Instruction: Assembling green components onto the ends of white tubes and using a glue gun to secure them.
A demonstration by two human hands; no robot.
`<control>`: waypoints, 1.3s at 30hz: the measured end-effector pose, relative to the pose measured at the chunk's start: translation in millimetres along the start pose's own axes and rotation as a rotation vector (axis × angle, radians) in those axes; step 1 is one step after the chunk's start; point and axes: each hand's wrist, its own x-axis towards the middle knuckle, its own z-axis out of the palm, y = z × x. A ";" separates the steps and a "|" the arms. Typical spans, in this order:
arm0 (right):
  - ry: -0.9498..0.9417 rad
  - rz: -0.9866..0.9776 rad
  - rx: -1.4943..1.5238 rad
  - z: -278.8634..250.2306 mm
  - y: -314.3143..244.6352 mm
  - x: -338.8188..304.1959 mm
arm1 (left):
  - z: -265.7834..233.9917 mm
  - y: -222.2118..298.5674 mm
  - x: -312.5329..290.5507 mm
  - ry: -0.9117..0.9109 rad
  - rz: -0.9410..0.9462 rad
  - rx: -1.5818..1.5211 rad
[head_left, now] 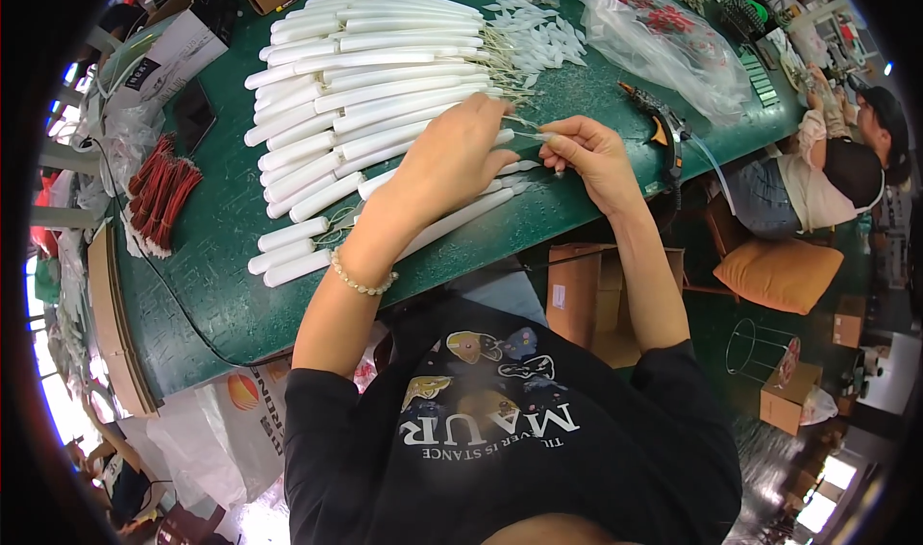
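Workshop bench with a scuffed green top [226, 266] carries the work, with a co-worker [817, 180] seated off to the right. White, smooth, candle-shaped tubes [413, 41] lie in a dense layered fan across its middle; a heap of translucent, flame-shaped plastic pieces [543, 40] rests beyond their right ends. Left hand [457, 146] arches over the nearer tubes, fingers bent near the wire ends — its exact grip cannot be confirmed. Right hand [589, 156] has thumb and forefinger pinched together on a small translucent tip piece [534, 135], located just off the tubes' right ends, above the bench. Hands are close but apart, with a thin pale wire [519, 122] in the gap. Progress, as judged: early. Most tubes in the far rows end in loose, pale thin wires [496, 53] with no tip evident, whereas a long white tube by the bench's near edge [457, 222] appears tipped; the heap suggests much remains. Orientation: tubes lie flat, long axes roughly left to right, rounded ends left, wired ends right — the nearest slant away from the wearer toward the right. Held piece lies nearly crosswise, its wire side appearing to face left.
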 end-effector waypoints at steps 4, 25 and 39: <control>-0.007 -0.007 0.022 1.7 -0.3 1.3 | -9.1 -3.4 -3.0 -0.160 0.041 0.069; 0.001 -0.041 -0.175 4.5 -2.8 4.3 | 2.6 -5.9 -0.2 -0.355 -0.150 0.010; -0.083 -0.116 -0.412 -10.1 8.5 4.3 | 19.4 -7.1 -10.1 -0.388 -0.174 0.028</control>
